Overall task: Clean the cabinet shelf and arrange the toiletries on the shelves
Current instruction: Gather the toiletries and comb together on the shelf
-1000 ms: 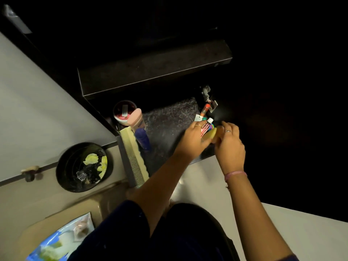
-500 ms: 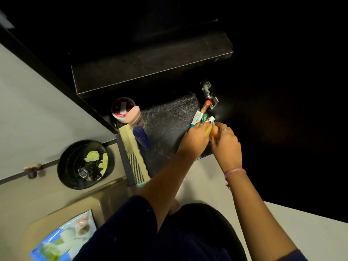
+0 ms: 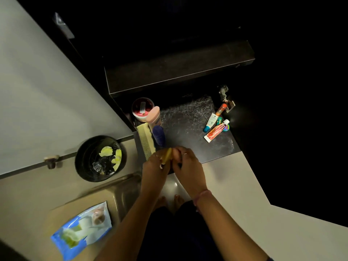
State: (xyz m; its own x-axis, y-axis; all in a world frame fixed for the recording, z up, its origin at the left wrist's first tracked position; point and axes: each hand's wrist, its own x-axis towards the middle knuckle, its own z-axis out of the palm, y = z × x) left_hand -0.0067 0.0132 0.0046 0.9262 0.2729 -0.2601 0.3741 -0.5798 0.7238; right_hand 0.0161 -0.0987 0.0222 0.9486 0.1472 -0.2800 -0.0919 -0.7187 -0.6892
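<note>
Far to the left of the hands a blue-and-white packet (image 3: 82, 229) lies on the beige desk (image 3: 33, 194), and a round black bin (image 3: 100, 158) with yellow scraps sits just beyond it. The left hand (image 3: 154, 166) reaches forward from a bare forearm, fingers curled shut around a small yellow item (image 3: 166, 157) at the front edge of the dark shelf (image 3: 188, 132). Just ahead of this hand a cream comb (image 3: 144, 141), a dark blue bottle (image 3: 159, 136), a pink bottle (image 3: 154, 116) and a red-lidded jar (image 3: 142, 108) stand in a row. The right hand (image 3: 190, 165), a ring on one finger and a pink band at the wrist, meets the left, its fingertips pinching the same yellow item. Ahead and to the right of it lie a red toothpaste tube (image 3: 216, 130), a white-and-blue tube (image 3: 210, 122) and an orange tube (image 3: 221, 109), close together.
</note>
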